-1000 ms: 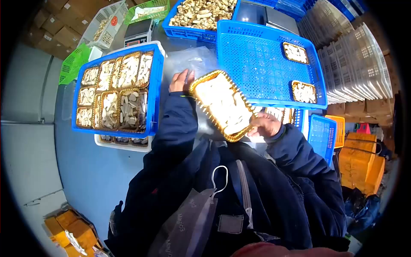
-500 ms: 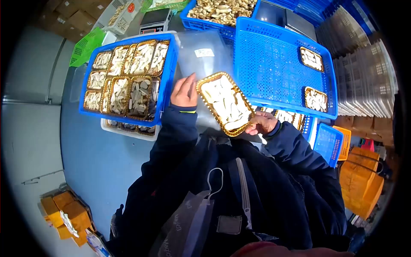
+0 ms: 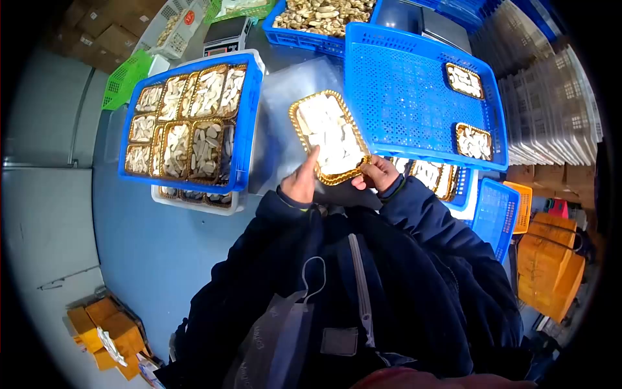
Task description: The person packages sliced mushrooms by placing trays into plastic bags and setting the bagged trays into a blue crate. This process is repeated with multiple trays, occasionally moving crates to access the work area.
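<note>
A gold-rimmed tray of pale sliced mushrooms [image 3: 334,133] is held up, tilted, in front of my body. My right hand [image 3: 377,174] pinches its lower right corner. At the lower left edge, my left hand [image 3: 301,180] has its thumb against the rim; its other fingers are largely hidden behind the tray. Beneath lies a clear plastic sheet or bag [image 3: 282,91]. To the right, a blue perforated crate [image 3: 402,97] carries two similar trays, a far one [image 3: 464,80] and a nearer one [image 3: 474,142]. On the left, another blue crate [image 3: 241,139] is packed with several such trays.
A digital scale [image 3: 226,34] stands at the back, beside a blue crate of loose mushrooms [image 3: 317,19]. Stacked clear plastic containers [image 3: 551,110] rise at the right. Cardboard boxes [image 3: 107,327] sit on the floor at lower left. More filled trays [image 3: 431,178] show under the right crate.
My left hand has come from beside the tray onto its lower left edge. The tray has shifted slightly up and left, with my right hand still gripping its corner.
</note>
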`<action>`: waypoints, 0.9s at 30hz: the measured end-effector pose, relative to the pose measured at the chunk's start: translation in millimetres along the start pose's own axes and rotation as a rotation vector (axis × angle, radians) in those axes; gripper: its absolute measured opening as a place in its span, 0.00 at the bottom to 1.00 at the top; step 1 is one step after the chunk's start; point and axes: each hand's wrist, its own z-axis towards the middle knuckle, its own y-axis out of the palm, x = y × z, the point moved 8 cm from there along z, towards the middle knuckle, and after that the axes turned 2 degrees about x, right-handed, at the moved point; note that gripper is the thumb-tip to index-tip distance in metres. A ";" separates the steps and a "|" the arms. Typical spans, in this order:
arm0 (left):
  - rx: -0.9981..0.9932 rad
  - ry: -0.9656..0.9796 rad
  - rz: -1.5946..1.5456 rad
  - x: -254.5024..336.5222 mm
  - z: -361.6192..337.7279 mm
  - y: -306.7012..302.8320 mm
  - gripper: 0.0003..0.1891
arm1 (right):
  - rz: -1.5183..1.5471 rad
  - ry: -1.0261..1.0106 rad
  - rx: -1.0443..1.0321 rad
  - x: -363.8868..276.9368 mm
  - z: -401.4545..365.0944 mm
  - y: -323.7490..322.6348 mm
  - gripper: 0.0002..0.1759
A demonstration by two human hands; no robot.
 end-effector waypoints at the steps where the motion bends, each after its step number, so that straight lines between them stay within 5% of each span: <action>1: -0.100 -0.109 -0.015 -5.9 -7.1 9.4 0.29 | 0.013 -0.011 0.001 1.9 2.1 -3.8 0.11; 2: -0.005 0.126 0.031 7.1 -9.4 8.1 0.30 | 0.030 -0.035 0.009 -0.7 -1.0 -3.1 0.10; 5: -0.189 0.190 -0.094 -2.4 -19.3 15.2 0.34 | -0.059 -0.126 -0.043 -5.6 -9.6 -2.6 0.10; 8: 0.013 0.322 -0.677 -22.8 -14.9 -36.9 0.44 | -0.119 -0.220 -0.094 -15.2 -19.0 -0.5 0.13; 12: 0.454 -0.407 -1.136 -82.6 27.3 -71.8 0.31 | -0.132 -0.257 -0.152 -23.3 -33.9 10.0 0.14; 13: 0.265 0.040 -1.276 -70.1 50.7 -63.4 0.32 | -0.156 -0.258 -0.170 -26.2 -35.2 13.0 0.14; 15: -0.052 0.205 -1.425 -22.9 64.3 -54.0 0.32 | -0.179 -0.257 -0.128 -26.4 -39.5 15.4 0.13; 18: 0.060 -0.001 -1.508 -1.5 69.3 -28.3 0.33 | -0.243 -0.252 -0.076 -23.1 -41.3 8.2 0.12; 22: -0.369 -0.022 -1.670 29.2 78.8 22.9 0.41 | -0.193 -0.304 0.030 -19.4 -41.1 -5.1 0.12; 27: -0.514 -0.089 -1.692 34.3 75.0 64.7 0.42 | -0.010 -0.352 0.313 -14.7 -48.3 -38.4 0.09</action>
